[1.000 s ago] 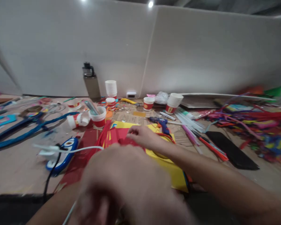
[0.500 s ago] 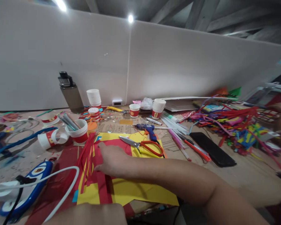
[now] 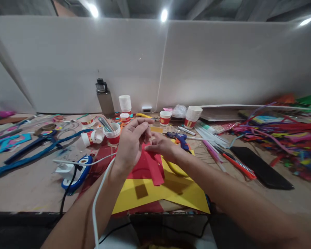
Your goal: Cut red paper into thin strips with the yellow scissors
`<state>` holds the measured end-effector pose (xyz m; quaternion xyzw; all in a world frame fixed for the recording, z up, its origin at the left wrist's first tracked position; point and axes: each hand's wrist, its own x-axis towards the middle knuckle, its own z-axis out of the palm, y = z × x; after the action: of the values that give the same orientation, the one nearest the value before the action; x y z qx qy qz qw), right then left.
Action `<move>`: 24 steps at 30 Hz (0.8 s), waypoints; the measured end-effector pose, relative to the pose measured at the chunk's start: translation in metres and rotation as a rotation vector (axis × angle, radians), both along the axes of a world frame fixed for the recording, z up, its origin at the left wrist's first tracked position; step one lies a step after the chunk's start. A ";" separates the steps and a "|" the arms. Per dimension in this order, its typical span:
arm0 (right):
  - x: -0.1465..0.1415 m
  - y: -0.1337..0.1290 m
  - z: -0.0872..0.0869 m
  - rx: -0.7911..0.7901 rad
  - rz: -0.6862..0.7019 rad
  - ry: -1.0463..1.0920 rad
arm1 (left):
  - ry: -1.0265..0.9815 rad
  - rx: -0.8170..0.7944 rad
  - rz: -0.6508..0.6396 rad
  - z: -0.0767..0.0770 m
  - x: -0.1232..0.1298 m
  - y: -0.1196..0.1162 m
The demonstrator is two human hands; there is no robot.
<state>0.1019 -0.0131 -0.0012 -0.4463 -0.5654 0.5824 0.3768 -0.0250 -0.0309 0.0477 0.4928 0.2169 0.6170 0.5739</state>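
Note:
Both my hands are raised close together over the coloured paper. A red paper strip (image 3: pixel 154 169) slants down toward me from between them. My right hand (image 3: pixel 162 144) pinches the strip near its upper end. Beside it, my left hand (image 3: pixel 133 138) is closed, thumb against fingers, at the same end of the strip; its exact hold is partly hidden. Below lie a red paper sheet (image 3: pixel 137 170) and a yellow paper sheet (image 3: pixel 150 192). A yellow curved piece (image 3: pixel 178 170) shows beyond my right wrist. A white cable (image 3: pixel 100 190) crosses my left forearm.
A blue glue gun (image 3: pixel 181 141), a cutter knife (image 3: pixel 239 166) and a black phone (image 3: pixel 261 167) lie to the right. Paper cups (image 3: pixel 193 116) and a bottle (image 3: pixel 105 100) stand at the back. A blue power strip (image 3: pixel 80 174) sits left, colourful pipe cleaners (image 3: pixel 277 138) far right.
My right hand has lifted off the paper, and my left has risen from the bottom edge to meet it at the red strip. The scissors no longer show. My view has turned left.

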 end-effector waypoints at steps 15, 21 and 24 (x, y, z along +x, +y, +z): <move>0.045 -0.010 -0.014 0.059 0.050 0.247 | 0.001 -0.278 -0.097 -0.063 0.034 0.031; 0.038 -0.015 -0.018 -0.011 0.119 0.226 | -0.088 -0.185 0.091 -0.057 0.023 0.041; 0.036 -0.016 -0.018 -0.021 0.100 0.226 | -0.131 -0.189 0.097 -0.056 0.021 0.044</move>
<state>0.1382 -0.0291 -0.0192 -0.3530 -0.5349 0.6530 0.4036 -0.0042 0.0126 -0.0082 0.3841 0.2597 0.6516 0.6004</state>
